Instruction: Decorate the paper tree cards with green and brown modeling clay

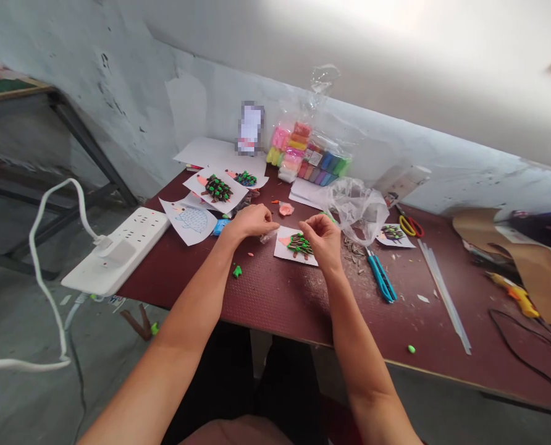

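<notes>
A white card with a hedgehog [299, 244] lies in front of me; its face is pink clay, its spines are dark seeds, and green clay dots cover it. My right hand [325, 240] is over the card's right side, thumb and fingertips pinched together; whatever is between them is too small to name. Just left of the card, my left hand [256, 221] hovers with fingers curled together, and what they hold is hidden. A scrap of clear plastic [269, 236] shows beneath its fingertips. Green clay [237, 271] sits nearer the table edge, and pink clay [285, 209] lies beyond the hands.
Other hedgehog cards [216, 187] and a drawing [191, 219] lie left, near a power strip [118, 253]. Packs of coloured clay [310, 157] stand at the wall. Rightward are loose seeds [354, 250], a teal-handled cutter [381, 277], scissors [411, 225], glue sticks [445, 296] and a glue gun [516, 295].
</notes>
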Motion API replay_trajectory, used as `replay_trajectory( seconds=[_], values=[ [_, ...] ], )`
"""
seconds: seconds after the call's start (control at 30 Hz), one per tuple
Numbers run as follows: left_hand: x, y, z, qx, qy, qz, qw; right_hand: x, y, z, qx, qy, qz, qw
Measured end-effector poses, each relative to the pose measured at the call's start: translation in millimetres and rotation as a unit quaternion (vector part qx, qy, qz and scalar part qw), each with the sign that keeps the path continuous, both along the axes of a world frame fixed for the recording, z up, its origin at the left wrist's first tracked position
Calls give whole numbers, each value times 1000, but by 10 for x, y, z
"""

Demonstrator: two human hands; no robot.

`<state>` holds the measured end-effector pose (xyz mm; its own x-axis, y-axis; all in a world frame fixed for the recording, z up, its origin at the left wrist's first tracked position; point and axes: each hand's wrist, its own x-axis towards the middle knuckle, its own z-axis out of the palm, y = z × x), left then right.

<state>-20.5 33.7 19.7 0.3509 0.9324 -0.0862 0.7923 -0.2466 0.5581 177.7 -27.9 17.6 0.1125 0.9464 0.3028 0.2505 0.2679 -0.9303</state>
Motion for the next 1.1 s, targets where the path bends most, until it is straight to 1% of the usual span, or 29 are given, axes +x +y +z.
replay_trajectory(
  seconds=[0.07, 0.13, 0.27, 0.33, 0.4, 0.5, 0.63, 0.7, 0.73, 0.77, 0.8, 0.87, 0.9, 0.97, 1.03, 1.1],
  values=[
    [4, -15, -6, 17, 10, 29, 999, 12, -6, -13, -5, -15, -16, 1000],
    [-1, -10, -47, 36, 2, 49, 998, 18, -14, -20, -12, -21, -20, 999],
    [-38, 31, -160, 56, -49, 47, 996, 18, -16, -22, -16, -22, -3, 1000],
    [-43, 38, -184, 77, -55, 42, 995, 20, -8, -25, -24, -24, 11, 999],
    [-26, 28, -174, 100, -40, 46, 993, 26, 4, -28, -32, -22, 22, 999],
    [9, 0, -129, 144, -10, 73, 987, 37, 21, -30, -36, -10, 30, 999],
    [9, -6, -92, 145, 23, 82, 986, 34, 31, -39, -57, 7, 34, 998],
    [6, -2, -69, 145, -3, 81, 986, 23, 32, -50, -64, 16, 36, 997],
    [12, -4, -50, 148, -42, 76, 985, 15, 31, -56, -64, 20, 36, 997],
    [25, -12, -24, 137, -98, 54, 984, 7, 29, -61, -63, 24, 36, 997],
    [43, -25, 6, 104, -160, 31, 981, -1, 25, -66, -65, 28, 39, 997],
    [92, -65, 69, 1, -261, -45, 964, -12, 10, -73, -73, 39, 50, 995],
    [117, -87, 95, -49, -288, -83, 953, -15, 1, -75, -77, 44, 55, 994],
    [155, -124, 127, -112, -335, -135, 926, -13, -14, -76, -77, 52, 63, 994],
    [176, -141, 125, -141, -373, -152, 904, -4, -18, -76, -65, 52, 58, 995],
    [184, -136, 97, -162, -409, -143, 887, 5, -8, -77, -46, 38, 51, 997]
  ],
)
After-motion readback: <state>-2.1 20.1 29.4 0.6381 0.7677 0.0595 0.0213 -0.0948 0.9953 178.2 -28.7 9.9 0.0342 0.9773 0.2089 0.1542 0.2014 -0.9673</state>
